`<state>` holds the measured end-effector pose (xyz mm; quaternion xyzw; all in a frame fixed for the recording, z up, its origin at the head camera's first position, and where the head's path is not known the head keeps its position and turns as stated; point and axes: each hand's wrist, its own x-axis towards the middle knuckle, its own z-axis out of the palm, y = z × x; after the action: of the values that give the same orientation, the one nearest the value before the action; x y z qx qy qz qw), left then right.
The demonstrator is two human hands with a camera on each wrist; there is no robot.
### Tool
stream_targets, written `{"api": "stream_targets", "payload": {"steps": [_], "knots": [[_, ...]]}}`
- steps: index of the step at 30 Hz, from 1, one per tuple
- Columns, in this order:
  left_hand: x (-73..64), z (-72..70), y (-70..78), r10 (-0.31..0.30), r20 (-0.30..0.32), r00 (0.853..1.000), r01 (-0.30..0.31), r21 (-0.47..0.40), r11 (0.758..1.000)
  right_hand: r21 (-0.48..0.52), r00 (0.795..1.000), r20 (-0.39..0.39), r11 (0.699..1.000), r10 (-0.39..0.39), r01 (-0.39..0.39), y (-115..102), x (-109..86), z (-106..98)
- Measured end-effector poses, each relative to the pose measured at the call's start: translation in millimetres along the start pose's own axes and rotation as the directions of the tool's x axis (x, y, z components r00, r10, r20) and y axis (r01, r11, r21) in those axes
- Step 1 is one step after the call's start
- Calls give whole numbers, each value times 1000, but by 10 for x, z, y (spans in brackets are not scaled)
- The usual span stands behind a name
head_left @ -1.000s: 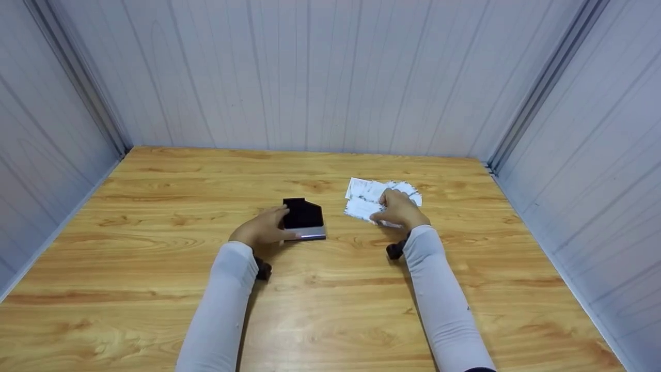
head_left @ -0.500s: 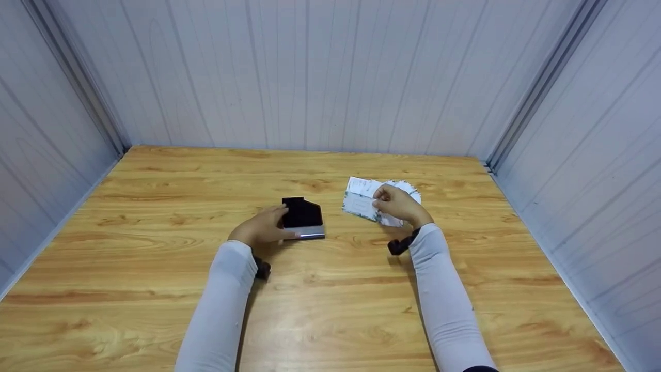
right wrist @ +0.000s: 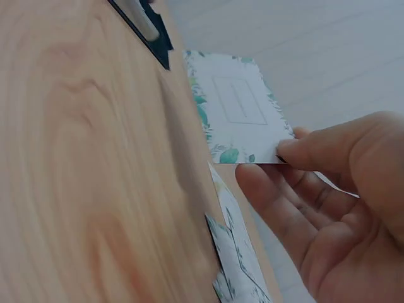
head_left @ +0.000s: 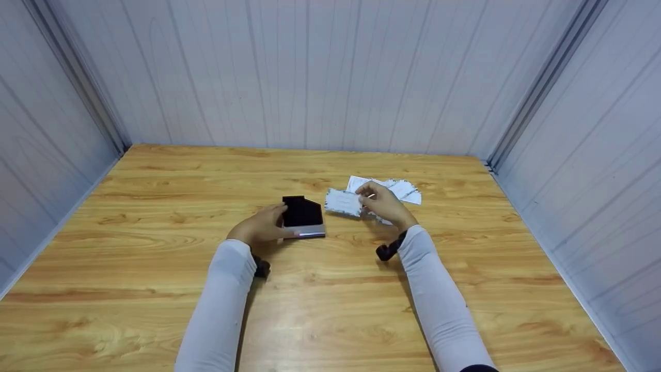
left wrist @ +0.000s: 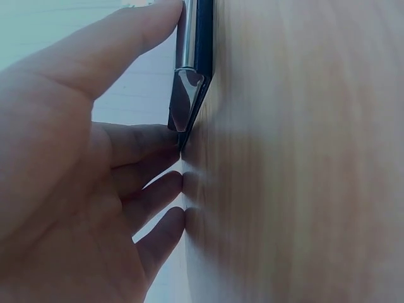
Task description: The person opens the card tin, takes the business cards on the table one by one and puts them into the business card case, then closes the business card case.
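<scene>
A black card case [head_left: 303, 213] with a shiny silver front edge lies flat on the wooden table. My left hand [head_left: 260, 224] holds its left side, thumb on the silver edge and fingers along the side; the left wrist view shows the thumb on the case [left wrist: 184, 95] and the lower fingertips on the table. My right hand [head_left: 386, 204] pinches one white card [head_left: 342, 202] by its right end, between thumb and fingers. Green leaf patterns border this card [right wrist: 233, 104], which is raised off the table beside the case. Several similar cards [head_left: 406, 191] lie overlapping behind and under the right hand.
The wooden table [head_left: 320, 320] runs back to a white panelled wall [head_left: 304, 77]. Side walls [head_left: 604, 170] of the same panelling stand at left and right. A small black camera [head_left: 387, 251] sits on the right wrist, another [head_left: 262, 268] on the left.
My right hand has taken a card off the loose cards, lifted it and carried it left towards the case. My left hand has stayed at the case.
</scene>
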<state>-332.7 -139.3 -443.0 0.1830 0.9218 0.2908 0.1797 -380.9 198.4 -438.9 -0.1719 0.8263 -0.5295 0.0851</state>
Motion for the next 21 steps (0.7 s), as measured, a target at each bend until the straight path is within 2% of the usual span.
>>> {"api": "stream_targets", "payload": {"steps": [8,15,21], "knots": [[-29,8,0,-11,11,1000,11,-3,1000,-38,995,-56,996,-83,81,-66,45,266],[-66,-4,-23,-17,4,1000,17,-8,1000,-1,989,-69,991,-134,134,-206,89,517],[-64,-16,6,-14,0,1000,14,-5,1000,-54,984,-65,985,-168,164,-318,111,696]]}}
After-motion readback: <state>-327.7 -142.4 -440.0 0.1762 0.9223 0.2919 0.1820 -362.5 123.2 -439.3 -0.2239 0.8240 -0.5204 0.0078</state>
